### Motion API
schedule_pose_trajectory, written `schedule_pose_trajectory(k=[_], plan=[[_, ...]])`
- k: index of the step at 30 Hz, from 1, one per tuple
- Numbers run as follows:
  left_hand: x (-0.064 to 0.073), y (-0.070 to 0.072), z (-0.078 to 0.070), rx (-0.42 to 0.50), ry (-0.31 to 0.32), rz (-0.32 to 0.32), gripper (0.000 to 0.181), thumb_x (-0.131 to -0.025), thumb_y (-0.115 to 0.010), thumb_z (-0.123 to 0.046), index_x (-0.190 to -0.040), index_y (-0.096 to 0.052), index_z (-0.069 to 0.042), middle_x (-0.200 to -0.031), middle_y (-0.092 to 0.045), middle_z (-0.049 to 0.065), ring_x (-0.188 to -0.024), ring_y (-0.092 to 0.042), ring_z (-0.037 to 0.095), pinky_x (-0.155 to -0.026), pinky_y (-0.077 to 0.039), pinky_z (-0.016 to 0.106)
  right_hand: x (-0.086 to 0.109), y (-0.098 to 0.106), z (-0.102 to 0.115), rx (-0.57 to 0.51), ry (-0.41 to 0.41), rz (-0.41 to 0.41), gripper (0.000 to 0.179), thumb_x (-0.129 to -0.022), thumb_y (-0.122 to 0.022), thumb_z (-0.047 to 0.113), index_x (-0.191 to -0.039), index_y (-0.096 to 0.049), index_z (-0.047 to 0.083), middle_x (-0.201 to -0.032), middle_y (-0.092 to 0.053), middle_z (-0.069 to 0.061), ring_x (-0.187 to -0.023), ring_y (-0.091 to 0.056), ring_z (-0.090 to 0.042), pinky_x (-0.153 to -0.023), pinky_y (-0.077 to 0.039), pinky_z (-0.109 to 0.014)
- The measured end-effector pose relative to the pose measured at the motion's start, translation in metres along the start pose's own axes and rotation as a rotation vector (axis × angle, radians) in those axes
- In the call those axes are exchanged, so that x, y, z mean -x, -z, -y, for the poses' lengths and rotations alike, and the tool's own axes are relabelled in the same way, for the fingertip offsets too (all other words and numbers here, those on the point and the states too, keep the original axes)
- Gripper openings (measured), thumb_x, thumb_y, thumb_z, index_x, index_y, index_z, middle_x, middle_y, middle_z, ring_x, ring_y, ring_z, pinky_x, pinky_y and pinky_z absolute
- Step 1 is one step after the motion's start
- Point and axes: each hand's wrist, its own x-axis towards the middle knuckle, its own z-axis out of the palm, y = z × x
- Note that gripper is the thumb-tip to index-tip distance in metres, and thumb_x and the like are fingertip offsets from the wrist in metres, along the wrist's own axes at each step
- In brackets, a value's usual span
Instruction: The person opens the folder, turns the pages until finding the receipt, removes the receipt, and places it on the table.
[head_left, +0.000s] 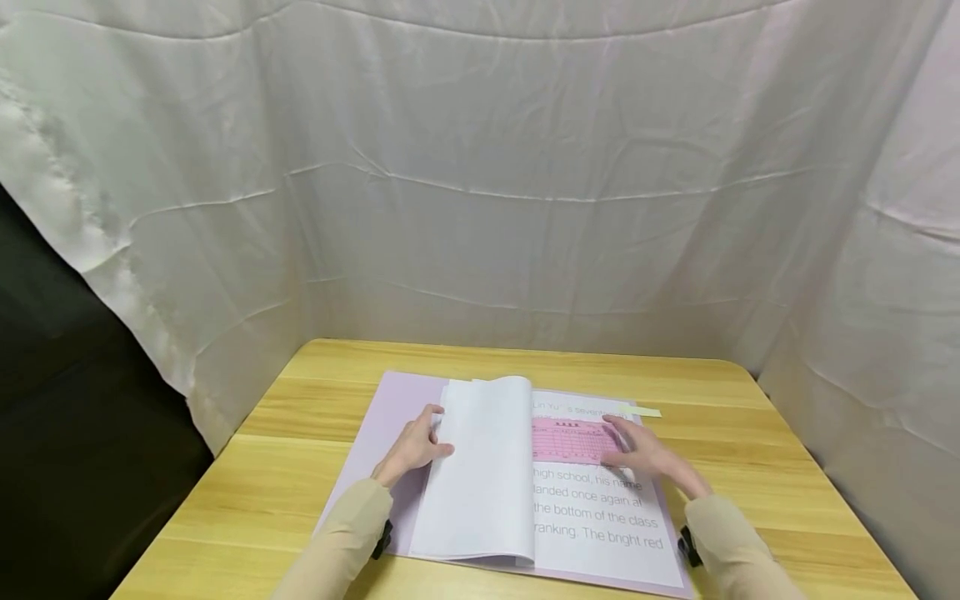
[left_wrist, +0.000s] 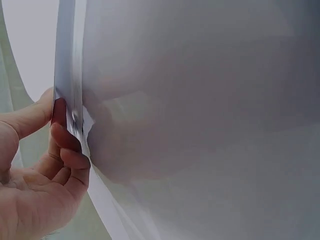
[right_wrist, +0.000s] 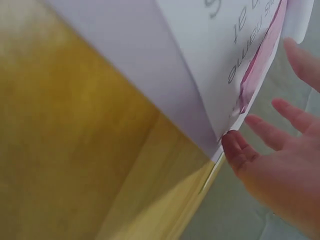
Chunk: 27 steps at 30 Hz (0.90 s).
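Note:
A large open book (head_left: 600, 533) with a pale purple cover (head_left: 401, 392) lies on the table. My left hand (head_left: 412, 443) is at the outer edge of its turned white pages (head_left: 483, 475); in the left wrist view the thumb and fingers (left_wrist: 75, 159) pinch that edge. On the printed right page, a pink slip (head_left: 570, 440) with a ruled grid lies across the text. My right hand (head_left: 641, 450) is over the slip's right end with fingers spread. The right wrist view shows the hand (right_wrist: 285, 155) with its fingers apart, beside the page and the slip (right_wrist: 260, 67).
A pale yellow strip (head_left: 641, 411) sticks out past the right page's upper edge. The wooden table (head_left: 757, 467) extends around the book. Grey-white curtains (head_left: 525, 208) hang behind and at the sides, with a black surface (head_left: 75, 400) at the far left.

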Motion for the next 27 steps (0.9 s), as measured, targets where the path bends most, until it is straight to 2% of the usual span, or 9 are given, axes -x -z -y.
schedule_pose_trajectory(k=[8, 15, 18, 20, 23, 24, 27], plan=[[0.001, 0.001, 0.001, -0.084, -0.038, 0.007, 0.065, -0.083, -0.079, -0.004, -0.139, -0.046, 0.003, -0.074, -0.061, 0.011, -0.065, -0.052, 0.017, -0.059, -0.043, 0.026, -0.015, 0.006, -0.013, -0.003, -0.051, -0.035, 0.071, -0.089, -0.074, 0.022, -0.146, -0.041, -0.008, -0.143, -0.044, -0.041, -0.125, -0.048, -0.061, -0.104, -0.042, -0.072], [0.001, 0.001, 0.002, -0.130, -0.028, 0.024, 0.066, -0.083, -0.080, -0.005, -0.139, -0.047, 0.003, -0.078, -0.060, 0.010, -0.069, -0.051, 0.019, -0.062, -0.042, 0.028, -0.027, 0.006, -0.019, 0.017, -0.080, -0.051, 0.068, -0.086, -0.078, 0.019, -0.141, -0.049, -0.008, -0.132, -0.056, -0.034, -0.122, -0.051, -0.058, -0.104, -0.043, -0.070], [0.000, 0.000, 0.003, -0.168, -0.027, 0.024, 0.065, -0.083, -0.081, -0.007, -0.138, -0.049, 0.001, -0.090, -0.060, 0.013, -0.086, -0.056, 0.026, -0.076, -0.050, 0.039, -0.029, 0.005, -0.019, 0.029, -0.087, -0.046, 0.065, -0.085, -0.079, 0.018, -0.138, -0.051, -0.008, -0.127, -0.058, -0.030, -0.119, -0.054, -0.055, -0.102, -0.045, -0.068], [-0.002, -0.001, 0.003, -0.198, -0.035, 0.024, 0.063, -0.082, -0.081, -0.009, -0.137, -0.051, 0.000, -0.100, -0.059, 0.016, -0.099, -0.054, 0.032, -0.088, -0.050, 0.048, -0.030, 0.006, -0.019, 0.029, -0.099, -0.042, 0.063, -0.084, -0.079, 0.017, -0.136, -0.054, -0.007, -0.123, -0.059, -0.028, -0.116, -0.056, -0.050, -0.099, -0.046, -0.066], [-0.003, -0.002, 0.003, -0.238, -0.067, 0.036, 0.058, -0.083, -0.080, -0.010, -0.135, -0.055, -0.002, -0.122, -0.057, 0.020, -0.120, -0.050, 0.040, -0.106, -0.042, 0.059, -0.031, 0.006, -0.019, 0.033, -0.108, -0.037, 0.060, -0.083, -0.080, 0.016, -0.133, -0.056, -0.007, -0.120, -0.059, -0.026, -0.110, -0.057, -0.042, -0.097, -0.048, -0.062], [-0.003, -0.002, 0.003, -0.240, -0.081, 0.050, 0.057, -0.084, -0.078, -0.009, -0.135, -0.055, -0.002, -0.128, -0.055, 0.022, -0.122, -0.049, 0.040, -0.107, -0.041, 0.059, -0.032, 0.006, -0.019, 0.036, -0.109, -0.035, 0.059, -0.083, -0.080, 0.016, -0.132, -0.057, -0.007, -0.119, -0.059, -0.025, -0.109, -0.057, -0.040, -0.096, -0.048, -0.060], [-0.004, -0.001, 0.004, -0.228, -0.126, 0.120, 0.054, -0.086, -0.072, -0.004, -0.136, -0.054, 0.001, -0.149, -0.046, 0.025, -0.143, -0.036, 0.047, -0.119, -0.027, 0.065, -0.033, 0.006, -0.019, 0.041, -0.112, -0.027, 0.056, -0.082, -0.080, 0.015, -0.129, -0.059, -0.007, -0.115, -0.061, -0.023, -0.105, -0.058, -0.035, -0.094, -0.050, -0.055]])
